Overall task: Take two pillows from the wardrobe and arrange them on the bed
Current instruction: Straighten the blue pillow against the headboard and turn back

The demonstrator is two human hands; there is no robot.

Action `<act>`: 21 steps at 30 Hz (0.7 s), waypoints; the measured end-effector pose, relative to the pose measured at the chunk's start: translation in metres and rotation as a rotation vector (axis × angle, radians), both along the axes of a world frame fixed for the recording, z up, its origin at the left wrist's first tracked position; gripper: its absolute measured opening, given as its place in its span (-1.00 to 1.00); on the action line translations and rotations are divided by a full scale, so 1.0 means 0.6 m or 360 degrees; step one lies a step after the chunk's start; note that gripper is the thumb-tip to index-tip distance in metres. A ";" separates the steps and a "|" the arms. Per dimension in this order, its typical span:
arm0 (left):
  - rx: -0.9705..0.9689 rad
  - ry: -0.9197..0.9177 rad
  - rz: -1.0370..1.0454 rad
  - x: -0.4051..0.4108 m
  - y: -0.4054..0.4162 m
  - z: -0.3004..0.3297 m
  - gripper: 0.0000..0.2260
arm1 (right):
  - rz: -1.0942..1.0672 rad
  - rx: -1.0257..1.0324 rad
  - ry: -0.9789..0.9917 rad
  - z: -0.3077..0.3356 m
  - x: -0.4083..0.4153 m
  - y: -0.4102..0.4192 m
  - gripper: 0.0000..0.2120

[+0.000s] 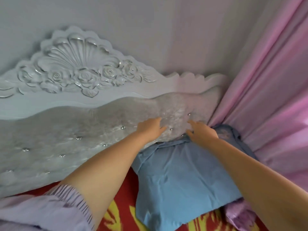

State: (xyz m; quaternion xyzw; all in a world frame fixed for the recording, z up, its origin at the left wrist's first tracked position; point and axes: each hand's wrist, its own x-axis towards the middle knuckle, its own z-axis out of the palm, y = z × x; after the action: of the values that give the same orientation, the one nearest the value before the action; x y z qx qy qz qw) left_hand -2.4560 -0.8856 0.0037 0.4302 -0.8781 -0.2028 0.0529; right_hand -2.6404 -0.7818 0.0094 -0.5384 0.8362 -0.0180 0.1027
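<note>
A blue pillow (181, 179) lies on the bed's red and yellow cover (123, 197), its far end against the padded headboard (70, 130). My left hand (150, 126) hovers over the pillow's far left corner, fingers spread, in front of the headboard. My right hand (202, 132) rests at the pillow's far edge with fingers apart, and nothing is gripped. Only one pillow shows. The wardrobe is out of view.
A pink curtain (273, 97) hangs along the right side and touches the pillow's far right corner. The carved white headboard top (75, 70) stands against a pale wall. Lilac fabric (240, 215) lies at the pillow's near right corner. A lilac sleeve (50, 212) covers my left upper arm.
</note>
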 end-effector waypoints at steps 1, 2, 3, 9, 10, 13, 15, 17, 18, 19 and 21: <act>-0.0005 0.0010 -0.0066 -0.021 0.004 0.004 -0.59 | -0.0027 -0.0035 -0.0007 0.005 0.007 0.000 -0.58; -0.0007 0.0012 -0.0136 -0.044 0.011 0.006 -0.60 | -0.0076 -0.0081 -0.0011 0.008 0.005 0.005 -0.58; -0.0003 -0.0002 -0.0206 -0.068 0.022 0.004 -0.61 | -0.0142 -0.0123 -0.0007 0.010 -0.003 0.018 -0.59; -0.0005 -0.0174 -0.0519 -0.182 0.123 -0.008 -0.66 | -0.0533 -0.0164 -0.0096 -0.004 -0.089 0.168 -0.56; -0.0023 -0.0181 -0.0557 -0.199 0.144 -0.008 -0.66 | -0.0573 -0.0164 -0.0100 -0.011 -0.100 0.199 -0.55; -0.0039 -0.0231 -0.0603 -0.237 0.205 -0.008 -0.64 | -0.0656 -0.0138 -0.0093 -0.028 -0.127 0.288 -0.55; -0.0046 -0.0284 -0.0546 -0.255 0.249 -0.018 -0.63 | -0.0651 -0.0067 -0.0104 -0.040 -0.142 0.349 -0.55; -0.0019 -0.0313 -0.0453 -0.269 0.302 -0.037 -0.64 | -0.0586 0.0009 -0.0105 -0.056 -0.154 0.413 -0.55; 0.0017 -0.0314 -0.0412 -0.275 0.332 -0.051 -0.65 | -0.0549 0.0037 -0.0104 -0.065 -0.161 0.444 -0.56; 0.0057 -0.0311 -0.0380 -0.280 0.363 -0.066 -0.66 | -0.0521 0.0063 -0.0101 -0.074 -0.167 0.476 -0.56; 0.0130 -0.0328 -0.0344 -0.285 0.423 -0.093 -0.67 | -0.0492 0.0150 -0.0104 -0.085 -0.182 0.533 -0.58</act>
State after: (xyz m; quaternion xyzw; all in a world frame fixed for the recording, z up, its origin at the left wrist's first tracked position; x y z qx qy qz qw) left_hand -2.6268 -0.6318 -0.0519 0.3536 -0.9110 -0.1978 -0.0771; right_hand -2.7499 -0.4621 -0.0417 -0.3970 0.9052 -0.0120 0.1510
